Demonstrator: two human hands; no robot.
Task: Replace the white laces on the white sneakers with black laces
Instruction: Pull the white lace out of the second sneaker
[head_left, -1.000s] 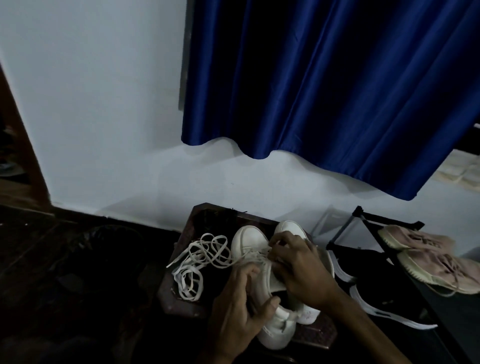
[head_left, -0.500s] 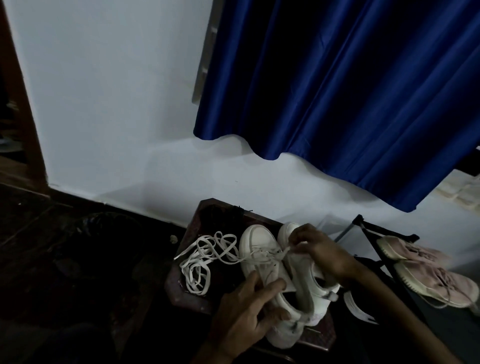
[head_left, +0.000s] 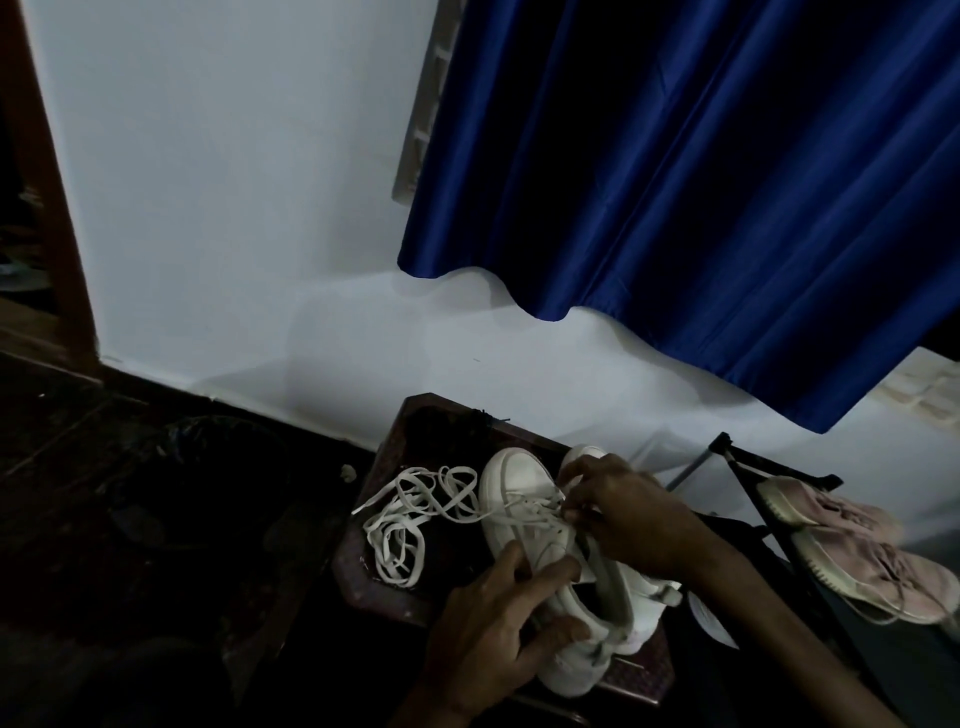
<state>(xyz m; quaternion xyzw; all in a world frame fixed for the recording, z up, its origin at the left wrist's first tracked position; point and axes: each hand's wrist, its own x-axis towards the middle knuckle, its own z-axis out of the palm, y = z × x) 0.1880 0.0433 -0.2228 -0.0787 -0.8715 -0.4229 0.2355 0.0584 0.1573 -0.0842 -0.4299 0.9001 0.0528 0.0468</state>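
Your left hand (head_left: 498, 631) grips the sneaker (head_left: 519, 488) by its side, fingers curled round it. Your right hand (head_left: 631, 517) pinches its lace (head_left: 527, 512) at the eyelets. Sneaker sits on the table (head_left: 366, 590), loose lace (head_left: 405, 525) heaped just left of it, second sneaker (head_left: 582, 454) touching its right.

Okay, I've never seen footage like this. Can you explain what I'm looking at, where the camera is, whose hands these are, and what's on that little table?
There is no machine: a person wears one camera on the head, looking down at their own hands. The left hand grips a white sneaker on a small dark table. The right hand pinches the white lace threaded in that sneaker. A second white sneaker stands beside it, and a loose white lace lies heaped on the table's left side. Pink shoes lie off to the right.
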